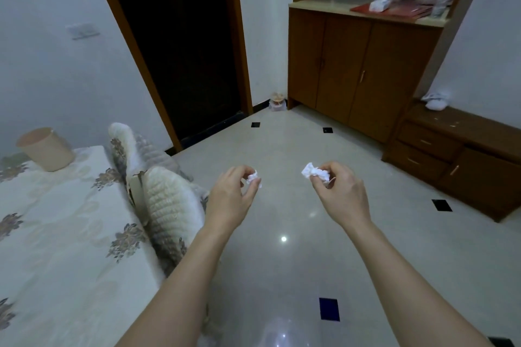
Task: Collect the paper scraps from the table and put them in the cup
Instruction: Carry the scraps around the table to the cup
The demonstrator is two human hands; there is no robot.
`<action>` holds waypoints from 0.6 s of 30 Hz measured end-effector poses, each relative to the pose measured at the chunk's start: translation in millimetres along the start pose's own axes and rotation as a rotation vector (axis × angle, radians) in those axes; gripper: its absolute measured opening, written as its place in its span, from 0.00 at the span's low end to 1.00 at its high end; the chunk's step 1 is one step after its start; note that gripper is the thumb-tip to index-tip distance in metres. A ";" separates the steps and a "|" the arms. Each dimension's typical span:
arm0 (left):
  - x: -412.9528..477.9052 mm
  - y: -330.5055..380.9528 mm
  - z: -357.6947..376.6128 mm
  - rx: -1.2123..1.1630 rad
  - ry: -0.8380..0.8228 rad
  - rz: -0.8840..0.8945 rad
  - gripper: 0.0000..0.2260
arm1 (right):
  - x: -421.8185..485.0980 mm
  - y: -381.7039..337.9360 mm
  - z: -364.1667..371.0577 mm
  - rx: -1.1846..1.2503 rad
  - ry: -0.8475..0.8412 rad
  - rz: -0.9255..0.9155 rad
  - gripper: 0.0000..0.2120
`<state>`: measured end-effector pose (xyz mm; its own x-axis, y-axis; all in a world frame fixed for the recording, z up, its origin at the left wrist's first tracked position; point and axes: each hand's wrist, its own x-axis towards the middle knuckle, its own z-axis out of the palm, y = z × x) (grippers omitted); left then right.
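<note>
My left hand [234,191] pinches a small crumpled white paper scrap [253,178] at its fingertips. A larger crumpled white scrap [313,171] is pinched in my right hand [341,191]. Both hands hang out over the tiled floor, to the right of the table. A beige cup [46,149] stands upright at the far left end of the table [70,234], which wears a floral cloth. The cup is well away from both hands. I see no loose scraps on the cloth.
Quilted cushions [166,205] lean against the table's right edge. A dark doorway [174,45] is ahead. Wooden cabinets [363,70] and a low drawer unit [465,160] line the right wall. The glossy tiled floor [282,262] lies below my arms.
</note>
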<state>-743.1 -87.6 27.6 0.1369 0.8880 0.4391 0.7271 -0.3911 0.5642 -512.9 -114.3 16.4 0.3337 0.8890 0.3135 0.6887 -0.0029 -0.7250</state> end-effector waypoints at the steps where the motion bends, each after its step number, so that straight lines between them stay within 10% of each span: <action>1: 9.5 -1.3 4.9 0.010 0.006 -0.006 0.03 | 11.4 2.6 2.6 0.012 -0.008 -0.009 0.07; 18: 196.3 -117.6 87.9 0.062 0.088 -0.201 0.03 | 236.9 13.8 148.3 0.010 -0.238 -0.135 0.06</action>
<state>-742.7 154.0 -14.0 -0.0724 0.9208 0.3833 0.7740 -0.1906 0.6039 -519.8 164.1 -10.3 0.0775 0.9637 0.2554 0.7101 0.1265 -0.6926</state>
